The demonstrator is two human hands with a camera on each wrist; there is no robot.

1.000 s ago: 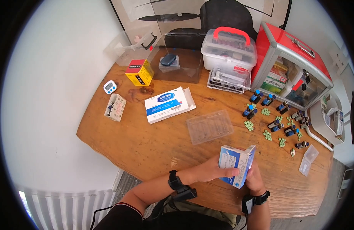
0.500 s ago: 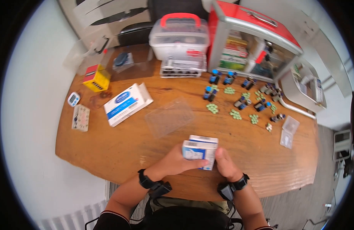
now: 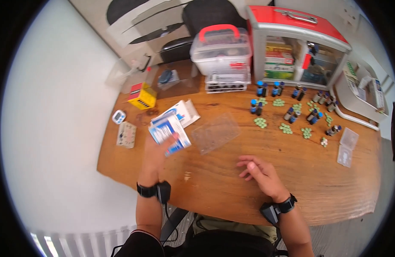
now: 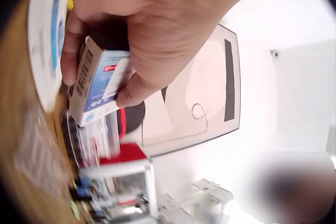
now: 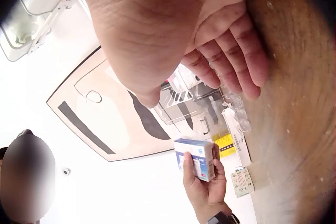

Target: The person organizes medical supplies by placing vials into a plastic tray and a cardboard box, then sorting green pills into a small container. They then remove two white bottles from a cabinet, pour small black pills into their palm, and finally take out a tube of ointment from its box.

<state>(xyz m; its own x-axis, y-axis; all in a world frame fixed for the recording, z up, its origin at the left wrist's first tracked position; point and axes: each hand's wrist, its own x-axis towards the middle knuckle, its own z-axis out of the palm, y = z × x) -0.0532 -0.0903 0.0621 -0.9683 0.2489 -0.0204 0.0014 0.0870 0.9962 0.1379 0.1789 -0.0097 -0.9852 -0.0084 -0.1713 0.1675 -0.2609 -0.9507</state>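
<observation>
Blue-and-white card makes up the small medicine box point(image 3: 163, 131), and it is aloft to the left of the clear plastic tray point(image 3: 216, 133), in the left hand point(image 3: 156, 152). That hand's fingers are bent firmly round it, thumb across the labelled face and the others on the opposite side. To the right of the tray and nearer the person, the right hand point(image 3: 264, 175) has its fingers loosely spread and has hold of nothing; whether it touches the table point(image 3: 223, 188) I cannot tell.

Most likely trouble, as I judge it, lies just left of the tray and a little beyond it: the larger white box point(image 3: 185, 110) sits there, partly hidden by the held one. Lowering the small box crookedly could perch it on that box's edge, so that it tips or pushes the other aside. Too hard a squeeze might dent the thin card; if an end flap is loose, which I cannot tell, contents could slip out.

The tray looks light, so a trailing wrist could drag it. Right of the tray, a careless sweep of the free hand might topple the upright bottles point(image 3: 253, 106) or scatter the green pills point(image 3: 260, 123), which lie loose in small piles.
</observation>
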